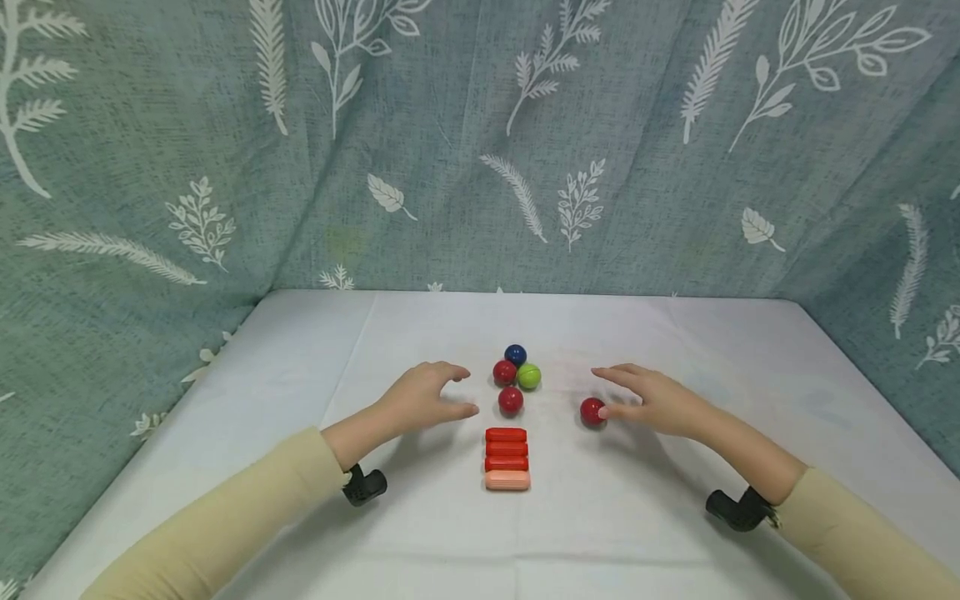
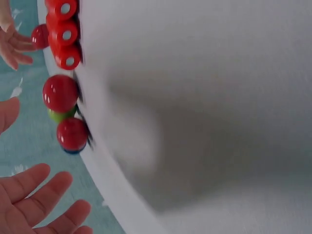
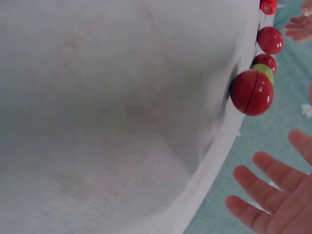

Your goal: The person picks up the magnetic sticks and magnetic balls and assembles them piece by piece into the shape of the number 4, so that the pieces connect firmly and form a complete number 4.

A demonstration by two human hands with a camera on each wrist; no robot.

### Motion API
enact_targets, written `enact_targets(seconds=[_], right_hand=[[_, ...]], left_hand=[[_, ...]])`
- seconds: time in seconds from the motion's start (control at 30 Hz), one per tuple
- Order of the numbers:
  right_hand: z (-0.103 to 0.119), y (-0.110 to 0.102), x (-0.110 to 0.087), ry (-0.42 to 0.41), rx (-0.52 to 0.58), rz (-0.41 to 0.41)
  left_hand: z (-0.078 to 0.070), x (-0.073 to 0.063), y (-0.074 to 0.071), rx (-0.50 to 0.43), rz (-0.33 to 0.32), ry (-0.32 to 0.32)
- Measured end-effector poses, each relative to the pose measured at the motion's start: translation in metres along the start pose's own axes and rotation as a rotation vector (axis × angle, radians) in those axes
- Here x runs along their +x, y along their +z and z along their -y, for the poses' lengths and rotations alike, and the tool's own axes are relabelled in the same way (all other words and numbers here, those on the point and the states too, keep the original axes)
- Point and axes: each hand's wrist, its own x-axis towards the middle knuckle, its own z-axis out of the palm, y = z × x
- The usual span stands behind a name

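My left hand, fingers spread and bent, hovers left of a small group of glossy balls and holds nothing. In that group are a blue ball, a red ball and a lime-green ball, with another red ball just in front. To their right, my right hand is beside a separate red ball; its thumb overlaps that ball in the head view. A seam runs round this red ball in the right wrist view, where the spread fingers look apart from it.
Nearer me, three red cylinders and one pink cylinder lie side by side in a stack-like row. Holes show in the red ends in the left wrist view. A white cloth covers the table, and a leaf-patterned green curtain hangs behind it.
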Motion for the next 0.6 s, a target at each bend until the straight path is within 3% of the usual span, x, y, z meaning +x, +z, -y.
enact_targets(seconds=[0.27,0.6], right_hand=[[-0.001,0.006,-0.002,-0.040,0.022,-0.003],[0.005,0.011,0.004,-0.087,0.043,0.014]], left_hand=[[-0.012,0.000,0.011,-0.030,0.100,-0.030],[-0.021,0.003,0.022,-0.045,0.173,0.048]])
